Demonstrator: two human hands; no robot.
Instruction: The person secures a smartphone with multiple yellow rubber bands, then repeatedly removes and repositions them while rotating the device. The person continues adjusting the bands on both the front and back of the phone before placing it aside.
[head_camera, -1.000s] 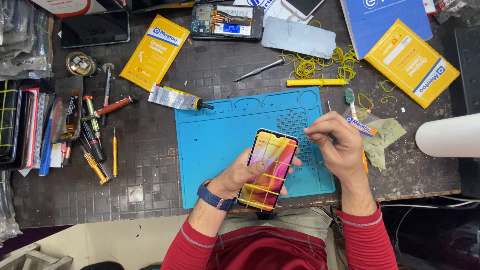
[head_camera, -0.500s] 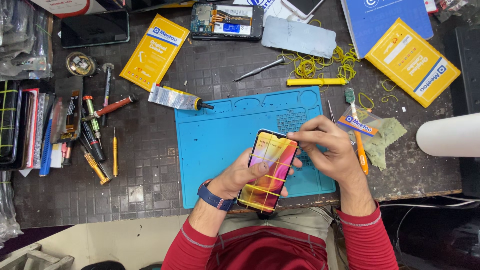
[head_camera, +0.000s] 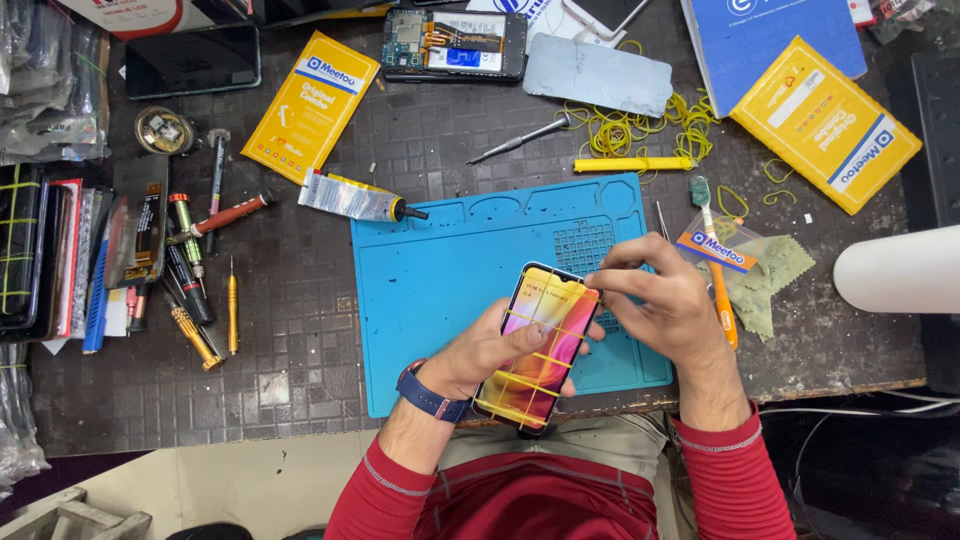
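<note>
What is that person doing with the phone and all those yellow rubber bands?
A person in red sleeves holds a smartphone over a blue work mat. The left hand grips the phone from the side, with the thumb on the screen. The right hand pinches at the phone's top right corner. Yellow rubber bands are wrapped across the phone. Loose bands, a glue tube and screwdrivers lie around the mat.

The blue mat (head_camera: 450, 270) lay bare toward nine o'clock. A glue tube (head_camera: 355, 198) blocked at eleven. Rubber bands (head_camera: 625, 130) and a yellow tool (head_camera: 633, 164) crowded twelve.
</note>
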